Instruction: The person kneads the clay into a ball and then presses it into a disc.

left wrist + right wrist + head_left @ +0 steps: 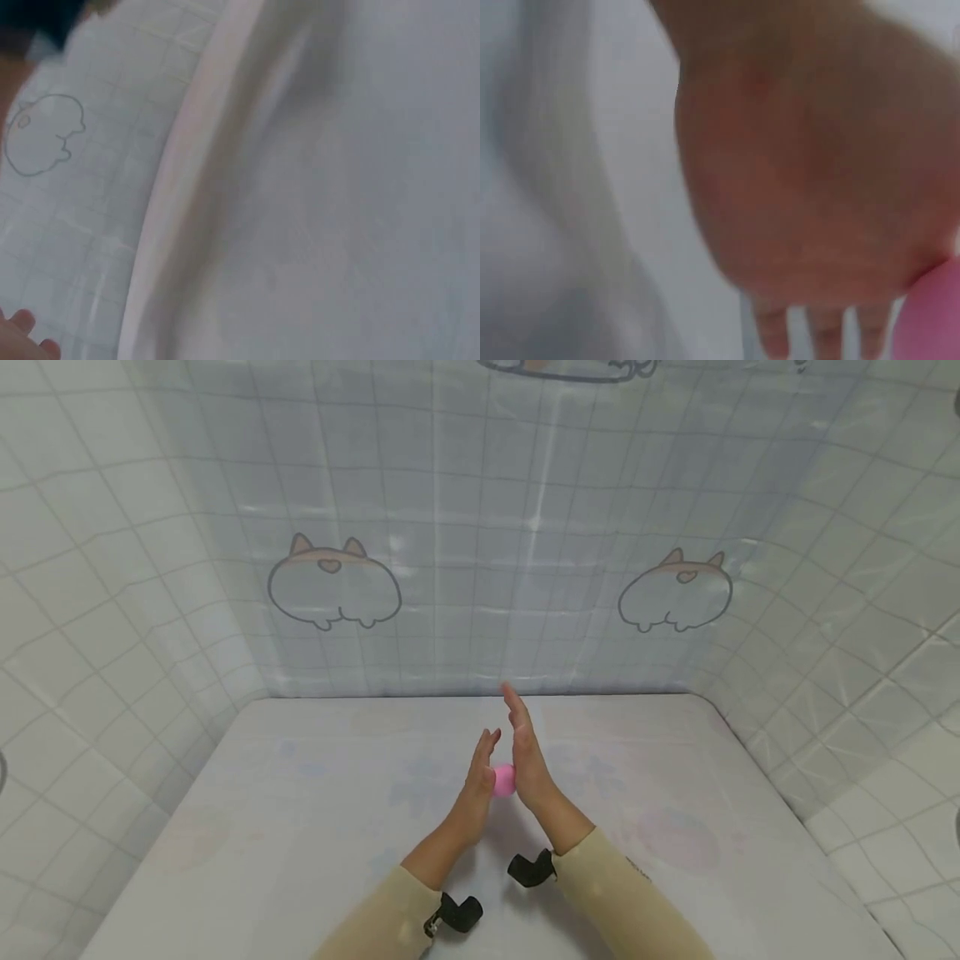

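Note:
A small pink ball sits between my two palms in the head view, over the middle of the white-covered table. My left hand lies flat along its left side, fingers straight and pointing forward. On the other side my right hand stands upright with its fingers extended, reaching farther forward than the left. Close up in the right wrist view, the palm of the right hand fills the middle, and the pink ball shows at the lower right edge. Only some fingertips enter the left wrist view's lower left corner; the ball is outside it.
The table bears a pale patterned cover. A grid-patterned curtain with cartoon animal drawings hangs behind it and along both sides. Black wrist mounts stick out inward from both cream sleeves.

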A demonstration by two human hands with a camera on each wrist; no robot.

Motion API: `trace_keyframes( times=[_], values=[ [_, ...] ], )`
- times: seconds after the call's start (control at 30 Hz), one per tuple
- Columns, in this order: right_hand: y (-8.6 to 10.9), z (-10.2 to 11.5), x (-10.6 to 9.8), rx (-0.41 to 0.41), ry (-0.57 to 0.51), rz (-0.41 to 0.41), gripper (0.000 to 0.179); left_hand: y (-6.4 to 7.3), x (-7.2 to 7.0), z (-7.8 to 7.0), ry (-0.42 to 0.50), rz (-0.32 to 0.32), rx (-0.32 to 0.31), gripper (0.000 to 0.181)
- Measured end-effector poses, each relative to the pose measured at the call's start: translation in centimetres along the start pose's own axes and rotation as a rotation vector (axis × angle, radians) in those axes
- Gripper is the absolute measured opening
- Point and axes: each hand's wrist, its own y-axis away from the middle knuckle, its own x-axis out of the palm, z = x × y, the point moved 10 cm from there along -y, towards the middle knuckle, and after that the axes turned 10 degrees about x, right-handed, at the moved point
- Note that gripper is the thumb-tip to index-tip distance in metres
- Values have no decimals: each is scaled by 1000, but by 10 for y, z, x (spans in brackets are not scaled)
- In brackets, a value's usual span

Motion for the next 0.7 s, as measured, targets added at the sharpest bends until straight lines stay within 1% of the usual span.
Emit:
trace_keyframes(
  times=[0.1, 0.2, 0.3, 0.4, 0.47, 0.53, 0.63, 0.7],
  values=[
    [-4, -8, -1, 7, 33, 12, 84, 0, 6, -6, 73, 28, 15, 79],
    [-6, -16, 1, 22, 34, 35, 87, -1, 7, -12, 135, 25, 31, 75],
    [-4, -26, 5, 56, -10, 71, 89, -3, 3, -16, 217, -15, 33, 79],
    [0, -33, 12, 95, -41, 115, 87, -6, -4, -19, 284, -80, 46, 82],
    [4, -34, 17, 99, -22, 130, 87, -9, -11, -23, 287, -128, 73, 81],
    [7, -32, 21, 86, -11, 140, 87, -11, -17, -27, 254, -170, 93, 78],
    [11, -26, 27, 54, 0, 135, 88, -13, -26, -28, 203, -233, 91, 73],
    [13, -21, 30, 32, -1, 127, 89, -14, -31, -24, 174, -270, 73, 72]
  ],
)
